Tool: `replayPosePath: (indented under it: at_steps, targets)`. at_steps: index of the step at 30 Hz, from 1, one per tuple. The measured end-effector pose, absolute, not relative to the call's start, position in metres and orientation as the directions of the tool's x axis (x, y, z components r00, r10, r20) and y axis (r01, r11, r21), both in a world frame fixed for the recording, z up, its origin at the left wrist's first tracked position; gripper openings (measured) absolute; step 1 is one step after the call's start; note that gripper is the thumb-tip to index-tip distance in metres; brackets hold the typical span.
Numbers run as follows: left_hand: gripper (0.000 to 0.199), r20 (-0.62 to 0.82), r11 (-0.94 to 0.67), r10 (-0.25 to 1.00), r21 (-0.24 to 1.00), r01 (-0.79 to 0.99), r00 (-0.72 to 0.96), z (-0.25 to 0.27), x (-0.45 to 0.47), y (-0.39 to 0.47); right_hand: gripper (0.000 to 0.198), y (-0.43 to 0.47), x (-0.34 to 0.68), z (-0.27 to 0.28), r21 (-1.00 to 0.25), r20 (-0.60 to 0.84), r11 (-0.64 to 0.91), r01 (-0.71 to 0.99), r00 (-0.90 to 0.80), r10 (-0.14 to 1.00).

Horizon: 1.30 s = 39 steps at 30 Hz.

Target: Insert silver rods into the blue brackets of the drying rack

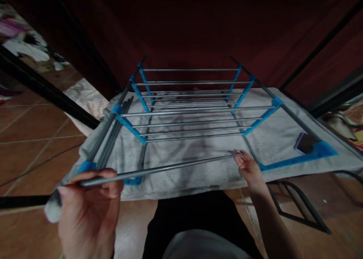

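A loose grey metal rod (172, 166) runs sideways between my two hands, in front of a partly built rack. My left hand (92, 202) pinches its near-left end, close to a blue plastic connector (87, 166). At the other end, my right hand (247, 165) holds the rod between thumb and fingers, near the inner end of the blue bracket (297, 160) at the right. The rack (198, 110) has grey cross rods set into blue side brackets, fixed along two long side poles. Several loose rods (113, 138) lie inside the left pole.
Under the rack is a light grey blanket (187, 179) on a raised surface. A phone (303, 143) rests by the right blue bracket. Dark red cloth (181, 32) hangs behind, between black frame bars. A black metal frame (300, 206) stands at lower right over the tiled floor (34, 126).
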State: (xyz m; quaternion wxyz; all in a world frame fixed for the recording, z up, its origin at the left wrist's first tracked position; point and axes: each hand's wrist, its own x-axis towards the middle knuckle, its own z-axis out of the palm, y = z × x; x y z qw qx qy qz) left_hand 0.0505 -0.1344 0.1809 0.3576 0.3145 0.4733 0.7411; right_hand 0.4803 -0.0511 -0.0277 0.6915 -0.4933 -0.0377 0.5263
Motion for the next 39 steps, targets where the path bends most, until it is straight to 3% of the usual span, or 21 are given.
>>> replayPosePath:
  at_steps: [9, 19, 22, 29, 34, 39]
  targets:
    - [0.036, 0.261, -0.477, 0.764, 0.844, -0.244, -0.59, 0.202, 0.062, -0.101, 0.01, -0.054, 0.483, -0.028, -0.721, -0.531, -0.087, -0.688, 0.467, 0.707]
    - [0.018, 0.47, -0.589, 0.754, 0.794, -0.153, -0.459, 0.228, 0.074, -0.092, 0.012, -0.055, 0.486, -0.032, -0.733, -0.557, -0.197, -0.651, 0.409, 0.723]
    - [0.01, 0.475, -0.598, 0.748, 0.785, -0.161, -0.463, 0.235, 0.073, -0.087, 0.016, -0.058, 0.484, -0.032, -0.719, -0.555, -0.191, -0.668, 0.386, 0.737]
    - [0.03, 0.53, -0.678, 0.669, 0.722, -0.135, -0.521, 0.242, 0.072, -0.073, 0.013, -0.063, 0.479, -0.032, -0.691, -0.575, -0.193, -0.696, 0.369, 0.73]
    - [0.014, 0.432, -0.589, 0.75, 0.78, -0.21, -0.501, 0.241, 0.076, -0.072, 0.013, -0.069, 0.468, -0.035, -0.684, -0.6, -0.252, -0.685, 0.331, 0.728]
    - [0.017, 0.461, -0.589, 0.764, 0.785, -0.195, -0.452, 0.231, 0.081, -0.068, 0.019, -0.075, 0.455, -0.036, -0.709, -0.559, -0.227, -0.668, 0.336, 0.759]
